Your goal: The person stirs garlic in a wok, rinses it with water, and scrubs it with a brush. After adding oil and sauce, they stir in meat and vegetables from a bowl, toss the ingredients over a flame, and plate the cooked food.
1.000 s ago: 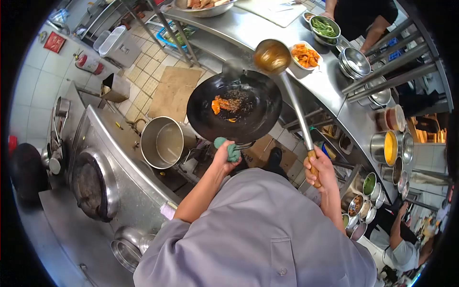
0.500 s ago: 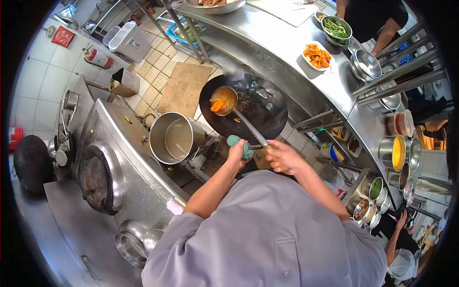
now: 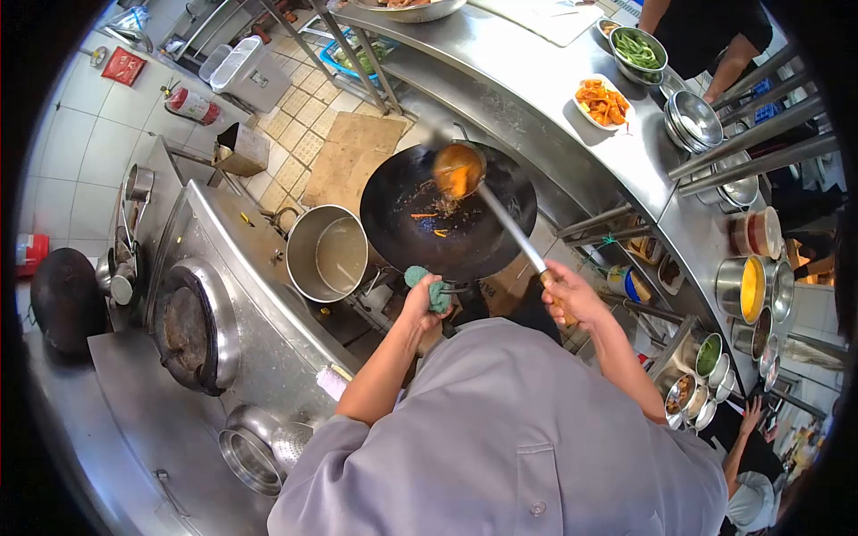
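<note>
My left hand (image 3: 416, 305) is closed around a folded green cloth (image 3: 439, 294) at the handle of a black wok (image 3: 386, 219). The wok hangs tilted in front of me, with dark residue and a few orange bits inside. In my right hand (image 3: 576, 297) is the wooden grip of a long metal ladle (image 3: 512, 225). Its bowl, over the far part of the wok, carries orange food (image 3: 459, 175) in sauce. On the steel counter beyond, a white plate (image 3: 583, 110) holds similar orange pieces.
A big steel pot (image 3: 304, 228) stands left of the wok, near a stove burner (image 3: 228, 330). The steel counter (image 3: 536, 76) curves along the far right, bearing a bowl of green vegetables (image 3: 636, 52) and stacked metal bowls (image 3: 695, 119). A co-worker's arm (image 3: 735, 61) is behind it.
My right hand has moved right, and the ladle bowl has shifted right and up across the wok. My left hand has moved slightly left and down, and the wok's inside shows more.
</note>
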Available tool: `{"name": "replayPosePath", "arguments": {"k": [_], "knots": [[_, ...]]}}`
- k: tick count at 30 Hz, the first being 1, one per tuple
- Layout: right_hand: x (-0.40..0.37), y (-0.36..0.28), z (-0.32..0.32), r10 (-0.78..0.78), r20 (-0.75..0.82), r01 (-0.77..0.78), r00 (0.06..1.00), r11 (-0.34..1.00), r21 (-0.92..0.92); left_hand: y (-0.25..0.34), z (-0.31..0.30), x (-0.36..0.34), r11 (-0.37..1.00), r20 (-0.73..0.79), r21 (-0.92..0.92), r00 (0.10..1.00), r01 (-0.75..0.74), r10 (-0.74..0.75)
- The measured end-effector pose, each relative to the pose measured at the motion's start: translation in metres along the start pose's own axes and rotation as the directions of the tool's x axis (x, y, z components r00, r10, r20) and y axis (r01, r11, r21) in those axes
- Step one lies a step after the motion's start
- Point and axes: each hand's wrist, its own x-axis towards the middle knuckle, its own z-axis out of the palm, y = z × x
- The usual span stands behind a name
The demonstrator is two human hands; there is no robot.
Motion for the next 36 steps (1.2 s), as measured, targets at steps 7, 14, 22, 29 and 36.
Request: {"name": "replayPosePath", "arguments": {"k": [7, 14, 22, 29, 36], "knots": [[0.017, -0.007, 0.040, -0.058, -0.235, -0.053, 0.970, 0.896, -0.441, -0.014, 0.023, 0.002, 0.995, -0.021, -0.002, 0.994, -0.105, 0.105], [-0.008, 0.004, -0.002, 0.092, 0.484, -0.343, 0.870, 0.819, 0.461, -0.023, 0.023, 0.032, 0.957, -0.156, 0.164, 0.952, -0.239, 0.265], [0.030, 0.035, 0.003, 0.089, 0.524, -0.383, 0.847, 0.786, 0.485, 0.008, -0.010, 0.034, 0.995, -0.130, 0.011, 0.986, -0.104, 0.104], [-0.014, -0.013, 0.005, -0.009, -0.013, 0.004, 1.000, 0.944, -0.331, 0.007, -0.032, 0.000, 0.998, -0.077, -0.028, 0.996, -0.051, 0.048], [-0.011, -0.010, 0.046, 0.109, -0.034, -0.114, 0.993, 0.955, -0.275, -0.010, -0.009, 0.008, 0.897, -0.136, 0.182, 0.894, -0.402, 0.428]]}}
